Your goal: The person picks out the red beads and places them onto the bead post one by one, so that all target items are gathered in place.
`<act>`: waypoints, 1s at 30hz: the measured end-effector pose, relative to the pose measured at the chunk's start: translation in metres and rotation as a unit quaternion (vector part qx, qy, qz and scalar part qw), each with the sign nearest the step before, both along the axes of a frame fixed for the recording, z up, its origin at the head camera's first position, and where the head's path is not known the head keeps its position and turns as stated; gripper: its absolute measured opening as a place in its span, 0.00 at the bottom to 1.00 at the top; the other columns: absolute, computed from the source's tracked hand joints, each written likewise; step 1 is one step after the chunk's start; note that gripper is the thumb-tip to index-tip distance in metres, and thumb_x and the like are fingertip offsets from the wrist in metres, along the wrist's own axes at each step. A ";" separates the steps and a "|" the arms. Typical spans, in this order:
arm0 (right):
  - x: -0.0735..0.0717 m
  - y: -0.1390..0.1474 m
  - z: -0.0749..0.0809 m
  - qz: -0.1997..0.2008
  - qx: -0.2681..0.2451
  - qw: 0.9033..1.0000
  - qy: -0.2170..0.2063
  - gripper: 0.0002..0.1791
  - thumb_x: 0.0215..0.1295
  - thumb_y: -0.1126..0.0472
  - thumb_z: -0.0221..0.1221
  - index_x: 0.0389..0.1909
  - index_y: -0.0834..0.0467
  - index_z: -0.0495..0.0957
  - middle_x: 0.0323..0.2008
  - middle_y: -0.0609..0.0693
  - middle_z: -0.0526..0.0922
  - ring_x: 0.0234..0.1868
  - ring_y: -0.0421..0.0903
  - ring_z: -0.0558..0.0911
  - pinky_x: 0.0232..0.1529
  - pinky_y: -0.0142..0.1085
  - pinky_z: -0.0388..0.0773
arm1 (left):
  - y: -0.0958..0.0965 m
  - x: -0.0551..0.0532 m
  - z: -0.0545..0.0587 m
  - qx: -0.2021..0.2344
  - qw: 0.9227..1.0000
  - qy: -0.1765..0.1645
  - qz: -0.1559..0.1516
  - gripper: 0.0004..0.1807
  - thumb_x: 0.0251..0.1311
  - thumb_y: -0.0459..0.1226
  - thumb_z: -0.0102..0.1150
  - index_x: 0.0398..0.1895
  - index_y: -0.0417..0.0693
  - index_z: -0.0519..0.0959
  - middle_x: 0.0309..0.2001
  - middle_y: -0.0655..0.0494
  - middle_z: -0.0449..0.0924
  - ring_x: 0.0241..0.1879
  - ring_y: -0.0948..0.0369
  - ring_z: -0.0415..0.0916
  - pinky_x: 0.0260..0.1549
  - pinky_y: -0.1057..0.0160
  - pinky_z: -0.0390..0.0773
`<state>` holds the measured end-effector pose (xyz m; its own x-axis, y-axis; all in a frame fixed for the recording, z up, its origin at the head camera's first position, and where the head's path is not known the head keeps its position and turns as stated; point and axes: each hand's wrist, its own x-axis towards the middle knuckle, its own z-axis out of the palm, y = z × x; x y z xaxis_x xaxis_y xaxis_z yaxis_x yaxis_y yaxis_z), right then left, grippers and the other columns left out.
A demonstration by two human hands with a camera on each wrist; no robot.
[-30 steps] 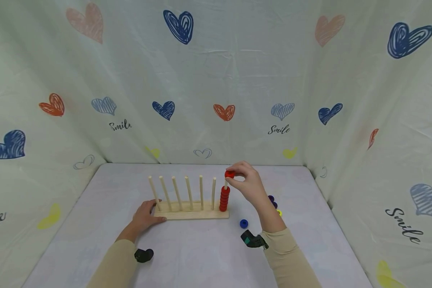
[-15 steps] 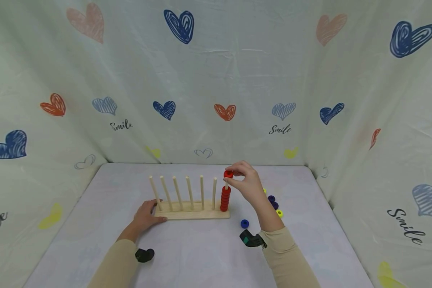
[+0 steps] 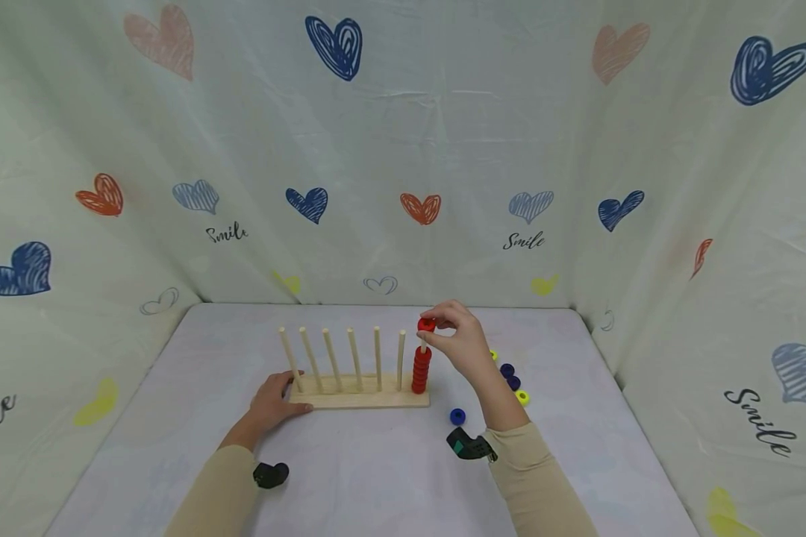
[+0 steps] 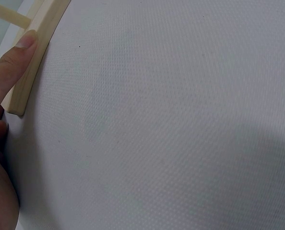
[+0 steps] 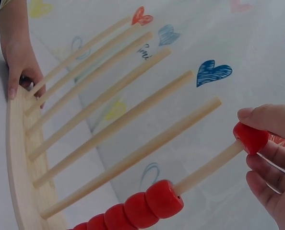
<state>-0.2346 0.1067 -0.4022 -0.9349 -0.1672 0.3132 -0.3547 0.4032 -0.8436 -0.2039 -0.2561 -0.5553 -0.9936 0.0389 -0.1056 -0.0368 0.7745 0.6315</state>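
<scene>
A wooden rack (image 3: 369,401) with a row of upright pegs stands on the table. Its rightmost peg carries a stack of red beads (image 3: 420,371); the other pegs are bare. My right hand (image 3: 462,339) pinches one more red bead (image 5: 251,138) between thumb and fingers, at the top of that same peg, with a stretch of bare wood between it and the stack. At the opposite end, my left hand (image 3: 269,401) grips the rack's base, its thumb (image 4: 18,53) along the front edge in the left wrist view.
Right of the rack lies a blue bead (image 3: 457,417). Beyond the right forearm are dark blue beads (image 3: 513,382) and a yellow bead (image 3: 522,397), with another yellow bead (image 3: 493,356) partly hidden by the arm. A heart-printed curtain (image 3: 376,149) hangs behind the table.
The right hand has shifted very slightly left with the red bead, still at the peg's top. A yellow bead beside the wrist has come into sight. The left hand stays on the base.
</scene>
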 end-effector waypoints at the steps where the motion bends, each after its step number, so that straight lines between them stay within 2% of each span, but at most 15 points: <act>1: 0.000 0.000 0.000 -0.001 0.002 1.000 -0.002 0.13 0.56 0.64 0.71 0.42 0.58 0.84 0.42 0.47 0.78 0.44 0.49 0.78 0.50 0.44 0.77 | 0.000 0.000 0.000 0.000 1.000 0.000 0.000 0.43 0.47 0.45 0.76 0.64 0.37 0.68 0.60 0.33 0.67 0.60 0.39 0.64 0.58 0.38 0.63; 7: 0.001 0.000 0.000 -0.005 0.008 1.000 -0.013 0.13 0.56 0.64 0.71 0.43 0.58 0.84 0.42 0.47 0.78 0.46 0.52 0.78 0.50 0.44 0.77 | 0.001 0.000 0.000 0.001 1.000 -0.001 0.002 0.42 0.47 0.44 0.76 0.64 0.36 0.68 0.60 0.32 0.67 0.60 0.39 0.64 0.58 0.38 0.63; 12: 0.001 0.000 -0.001 -0.005 0.010 1.000 -0.018 0.13 0.56 0.64 0.70 0.43 0.58 0.84 0.42 0.48 0.78 0.46 0.52 0.78 0.51 0.48 0.77 | 0.002 0.001 0.002 0.005 1.000 -0.002 0.001 0.42 0.47 0.44 0.76 0.64 0.36 0.68 0.60 0.32 0.67 0.59 0.39 0.64 0.58 0.38 0.64; 18: 0.000 0.001 -0.002 -0.004 0.023 0.999 -0.022 0.14 0.57 0.63 0.70 0.45 0.59 0.84 0.43 0.47 0.78 0.45 0.48 0.78 0.50 0.44 0.78 | 0.002 0.001 0.003 0.007 1.000 -0.003 0.002 0.43 0.47 0.44 0.76 0.64 0.35 0.68 0.59 0.32 0.67 0.59 0.39 0.64 0.57 0.38 0.64; 30: 0.000 0.002 -0.002 -0.004 0.042 0.998 -0.037 0.14 0.56 0.62 0.70 0.44 0.57 0.84 0.43 0.48 0.79 0.45 0.50 0.77 0.48 0.43 0.78 | 0.001 -0.001 -0.001 0.004 1.000 0.003 -0.002 0.43 0.47 0.45 0.76 0.64 0.35 0.68 0.59 0.32 0.67 0.59 0.39 0.64 0.57 0.38 0.64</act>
